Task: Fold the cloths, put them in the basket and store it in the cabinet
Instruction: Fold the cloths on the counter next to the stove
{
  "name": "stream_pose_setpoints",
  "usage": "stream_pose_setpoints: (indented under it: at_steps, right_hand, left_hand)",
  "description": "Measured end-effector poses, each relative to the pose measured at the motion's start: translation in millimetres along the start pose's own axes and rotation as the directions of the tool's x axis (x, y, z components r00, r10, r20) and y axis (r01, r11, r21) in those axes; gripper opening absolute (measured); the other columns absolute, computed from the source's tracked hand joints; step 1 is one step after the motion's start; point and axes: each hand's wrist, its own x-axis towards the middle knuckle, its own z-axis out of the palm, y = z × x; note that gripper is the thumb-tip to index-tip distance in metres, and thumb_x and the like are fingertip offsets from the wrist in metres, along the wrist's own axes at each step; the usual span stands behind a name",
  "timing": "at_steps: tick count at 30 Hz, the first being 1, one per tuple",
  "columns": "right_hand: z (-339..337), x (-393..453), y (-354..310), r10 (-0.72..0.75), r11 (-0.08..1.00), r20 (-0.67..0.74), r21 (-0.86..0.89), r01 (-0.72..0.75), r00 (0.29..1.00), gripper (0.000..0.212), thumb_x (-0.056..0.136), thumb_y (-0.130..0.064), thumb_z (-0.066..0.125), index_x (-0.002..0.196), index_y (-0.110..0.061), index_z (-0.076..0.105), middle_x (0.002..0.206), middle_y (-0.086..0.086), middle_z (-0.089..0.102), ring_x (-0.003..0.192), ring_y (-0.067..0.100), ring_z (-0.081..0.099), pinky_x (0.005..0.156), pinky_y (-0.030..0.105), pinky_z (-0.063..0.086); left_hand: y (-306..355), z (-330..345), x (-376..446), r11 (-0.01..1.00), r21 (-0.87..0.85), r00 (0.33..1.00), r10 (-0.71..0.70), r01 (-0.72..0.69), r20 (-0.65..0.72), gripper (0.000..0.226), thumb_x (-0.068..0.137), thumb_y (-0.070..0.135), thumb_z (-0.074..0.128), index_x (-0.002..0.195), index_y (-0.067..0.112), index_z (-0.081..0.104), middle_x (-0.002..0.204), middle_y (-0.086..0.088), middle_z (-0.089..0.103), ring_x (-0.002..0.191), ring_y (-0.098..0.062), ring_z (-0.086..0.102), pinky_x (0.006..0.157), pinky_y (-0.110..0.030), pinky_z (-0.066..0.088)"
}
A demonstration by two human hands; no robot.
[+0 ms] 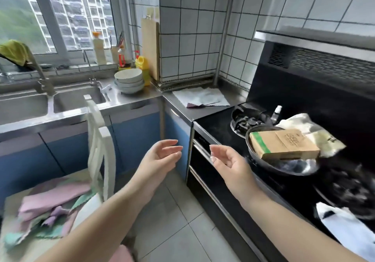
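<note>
A loose heap of pink and green cloths (46,211) lies on the seat of a white chair (99,146) at the lower left. A white cloth (203,98) is spread flat on the steel counter in the corner, with a pink cloth edge (192,105) showing under its front. My left hand (162,156) and my right hand (227,160) hover side by side in front of the blue cabinet doors (174,132), palms turned toward each other, fingers apart and holding nothing. No basket shows.
A double steel sink (67,101) with a faucet sits at left, stacked bowls (128,83) and bottles behind it. A black stove (223,127) at right carries a pan (280,164) holding a cardboard box (284,144). Tiled floor lies below.
</note>
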Motion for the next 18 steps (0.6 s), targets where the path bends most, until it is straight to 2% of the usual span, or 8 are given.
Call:
stream_pose_setpoints:
  at_steps: [5,9,14,18]
  right_hand:
    - [-24.7,42.5,19.5,0.025,0.999,-0.035,0.037,-0.023,0.999,0.027,0.091,-0.004,0.056,0.101,-0.029,0.060,0.109,-0.011,0.063,0.102,-0.010,0.058,0.082,0.005,0.044]
    - [-30.0,90.3,36.0,0.015,1.000,-0.058,-0.009,-0.016,0.998,0.027,0.091,-0.007,0.058,0.097,-0.032,0.061,0.105,-0.012,0.065,0.102,-0.006,0.060,0.086,0.012,0.046]
    - [-23.8,185.8,50.1,0.015,0.999,-0.082,-0.040,-0.019,0.997,0.025,0.091,-0.007,0.058,0.096,-0.032,0.061,0.103,-0.015,0.065,0.099,-0.011,0.059,0.089,0.009,0.046]
    - [-8.2,269.6,56.0,0.027,0.998,-0.080,-0.061,-0.032,0.996,0.025,0.090,-0.009,0.059,0.097,-0.033,0.060,0.107,-0.014,0.064,0.103,-0.006,0.058,0.089,0.010,0.044]
  left_hand:
    - [1.5,24.2,56.6,1.000,0.004,0.999,0.007,-0.007,0.039,0.024,0.089,0.014,0.064,0.108,0.027,0.063,0.103,0.010,0.072,0.105,-0.010,0.064,0.100,-0.039,0.047]
    - [-0.2,29.9,109.6,1.000,-0.016,0.998,-0.005,0.006,0.055,0.022,0.088,0.013,0.064,0.107,0.025,0.063,0.103,0.007,0.072,0.104,-0.010,0.065,0.101,-0.041,0.046]
    - [-0.5,23.4,202.2,0.999,-0.047,0.998,0.011,-0.007,0.067,0.021,0.088,0.013,0.065,0.106,0.023,0.064,0.102,0.006,0.073,0.104,-0.012,0.065,0.102,-0.041,0.046]
    - [2.6,7.9,278.1,1.000,-0.017,0.996,-0.008,0.009,0.093,0.021,0.088,0.014,0.064,0.107,0.024,0.064,0.101,0.008,0.073,0.103,-0.011,0.065,0.102,-0.041,0.046]
